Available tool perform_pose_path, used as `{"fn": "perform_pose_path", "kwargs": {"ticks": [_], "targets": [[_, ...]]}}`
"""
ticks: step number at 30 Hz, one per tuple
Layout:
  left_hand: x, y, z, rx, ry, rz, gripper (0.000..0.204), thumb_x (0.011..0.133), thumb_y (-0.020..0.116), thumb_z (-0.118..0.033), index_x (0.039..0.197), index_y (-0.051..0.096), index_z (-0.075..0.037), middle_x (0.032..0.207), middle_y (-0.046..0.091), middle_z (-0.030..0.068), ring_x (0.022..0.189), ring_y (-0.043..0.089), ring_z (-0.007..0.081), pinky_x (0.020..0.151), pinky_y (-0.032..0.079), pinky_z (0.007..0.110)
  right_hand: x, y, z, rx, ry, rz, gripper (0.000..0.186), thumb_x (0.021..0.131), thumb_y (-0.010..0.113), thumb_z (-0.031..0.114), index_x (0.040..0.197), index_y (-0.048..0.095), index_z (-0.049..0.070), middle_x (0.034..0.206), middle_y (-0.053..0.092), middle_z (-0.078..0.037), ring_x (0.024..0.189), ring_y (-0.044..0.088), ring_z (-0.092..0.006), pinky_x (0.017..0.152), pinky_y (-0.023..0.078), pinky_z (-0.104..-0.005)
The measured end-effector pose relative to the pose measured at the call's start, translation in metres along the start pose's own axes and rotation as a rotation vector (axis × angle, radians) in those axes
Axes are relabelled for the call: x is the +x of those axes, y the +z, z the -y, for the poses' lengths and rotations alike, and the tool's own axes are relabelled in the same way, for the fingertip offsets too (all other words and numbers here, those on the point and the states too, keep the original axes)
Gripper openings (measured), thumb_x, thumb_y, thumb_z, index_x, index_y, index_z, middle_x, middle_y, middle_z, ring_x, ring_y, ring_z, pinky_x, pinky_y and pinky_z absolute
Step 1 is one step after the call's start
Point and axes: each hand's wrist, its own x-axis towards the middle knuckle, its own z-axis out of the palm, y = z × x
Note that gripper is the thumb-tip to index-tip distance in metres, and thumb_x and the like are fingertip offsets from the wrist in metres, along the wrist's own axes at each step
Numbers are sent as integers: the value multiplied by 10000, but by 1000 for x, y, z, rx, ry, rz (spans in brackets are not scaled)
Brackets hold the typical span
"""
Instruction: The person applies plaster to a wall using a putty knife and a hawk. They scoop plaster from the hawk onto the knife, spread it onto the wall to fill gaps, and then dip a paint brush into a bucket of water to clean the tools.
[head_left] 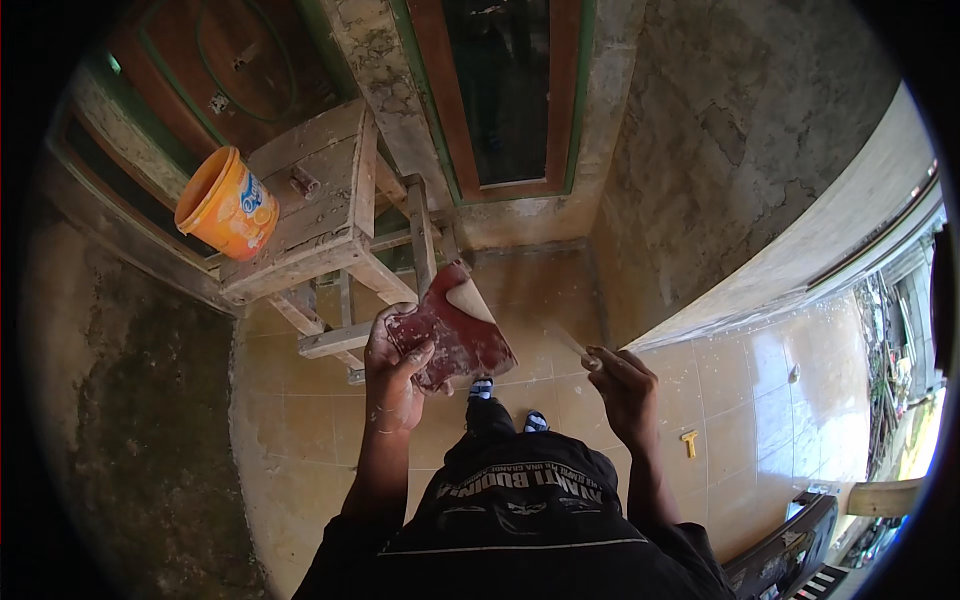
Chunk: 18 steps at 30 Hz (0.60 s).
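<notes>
My left hand (398, 350) grips a dark red, flat sheet (455, 335) smeared with whitish residue. A pale, smooth patch of what looks like putty (470, 298) covers its far right corner. To the right, my right hand (624, 382) is closed around the short pale handle of a thin tool (580, 350). Its blade points toward the sheet and is blurred, perhaps a putty knife seen edge-on. Tool and sheet are apart. Both hands are raised in front of my body, above the tiled floor, with whitish smears on the left one.
A rough wooden bench (335, 180) stands ahead on the left, bearing an orange bucket (228, 205) and a small, dirty cylindrical object (304, 182). Ahead are a brown-framed window (500, 95) and a bare plaster wall (735, 130). A yellow T-shaped tool (689, 443) lies on the tiles at right.
</notes>
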Motion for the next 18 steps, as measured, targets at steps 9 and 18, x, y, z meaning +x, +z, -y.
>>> {"fn": "perform_pose_path", "kwargs": {"ticks": [9,18], "targets": [[-17,21,17,220,250,26,373,844,594,-46,1162,401,-11,1011,522,84,805,567,117,638,513,225,-1,-2,7,451,495,424,395,926,521,354,954,645,-20,643,538,-6,539,428,-45,479,348,-205],[-14,22,26,429,-11,259,403,799,531,49,1171,395,-27,1010,557,108,827,606,164,536,575,281,14,3,9,524,456,352,344,922,536,319,969,651,-1,641,534,-12,559,454,-61,487,364,-215]]}}
